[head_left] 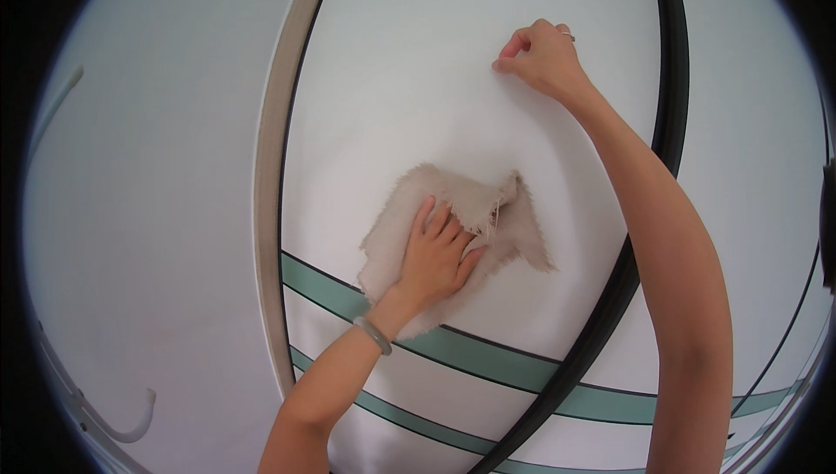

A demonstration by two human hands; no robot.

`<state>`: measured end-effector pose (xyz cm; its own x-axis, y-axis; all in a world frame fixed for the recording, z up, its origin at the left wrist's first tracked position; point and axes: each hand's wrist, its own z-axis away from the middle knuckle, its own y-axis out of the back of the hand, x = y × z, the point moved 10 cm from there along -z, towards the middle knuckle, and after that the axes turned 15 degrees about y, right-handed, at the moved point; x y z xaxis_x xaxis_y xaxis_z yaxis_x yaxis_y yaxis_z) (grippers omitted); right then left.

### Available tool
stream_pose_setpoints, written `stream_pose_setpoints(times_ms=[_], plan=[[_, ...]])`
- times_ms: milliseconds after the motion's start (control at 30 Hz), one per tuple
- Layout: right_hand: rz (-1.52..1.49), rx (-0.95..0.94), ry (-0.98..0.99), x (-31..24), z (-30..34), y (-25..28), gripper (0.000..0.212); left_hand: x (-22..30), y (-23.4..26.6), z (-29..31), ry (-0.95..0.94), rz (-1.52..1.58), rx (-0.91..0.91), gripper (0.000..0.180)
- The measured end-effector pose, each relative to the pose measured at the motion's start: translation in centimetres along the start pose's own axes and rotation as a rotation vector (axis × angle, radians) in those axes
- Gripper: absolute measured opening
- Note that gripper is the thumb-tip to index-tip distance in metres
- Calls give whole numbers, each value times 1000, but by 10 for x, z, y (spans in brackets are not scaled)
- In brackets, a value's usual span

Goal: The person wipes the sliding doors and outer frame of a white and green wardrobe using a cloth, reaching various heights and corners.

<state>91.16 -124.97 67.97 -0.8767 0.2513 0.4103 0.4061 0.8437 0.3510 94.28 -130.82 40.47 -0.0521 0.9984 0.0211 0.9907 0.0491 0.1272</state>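
Note:
A beige-grey cloth with frayed edges lies against a white panel. Its right side is folded and bunched, with loose pale threads hanging near the fold. My left hand is spread on the cloth, palm toward it, fingers stretched out and pointing up, and a pale bangle circles that wrist. Higher up and to the right, my right hand is closed in a pinch, thumb against forefinger, close to the panel. Whatever is between those fingertips, if anything, is too small to make out. One finger there wears a ring.
Green stripes with dark edges cross the panel's lower part. A beige edge strip bounds it on the left, and a black strip curves down its right side. White curved hooks stick out at the far left.

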Motion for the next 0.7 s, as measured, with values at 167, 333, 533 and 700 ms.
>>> stream_pose_setpoints(times_ms=[167, 333, 533, 700], plan=[[70, -11, -12, 12, -13, -18, 9, -6, -6, -9, 14, -3, 11, 43], [87, -10, -1, 4, -14, -21, 6, -11, -3, -7, 19, -3, 10, 43], [136, -10, 32, -2, -14, -20, 9, -9, -2, -8, 18, 26, 19, 43], [171, -5, 26, -4, -18, -17, 16, -13, 0, -7, 11, 29, 32, 44]])
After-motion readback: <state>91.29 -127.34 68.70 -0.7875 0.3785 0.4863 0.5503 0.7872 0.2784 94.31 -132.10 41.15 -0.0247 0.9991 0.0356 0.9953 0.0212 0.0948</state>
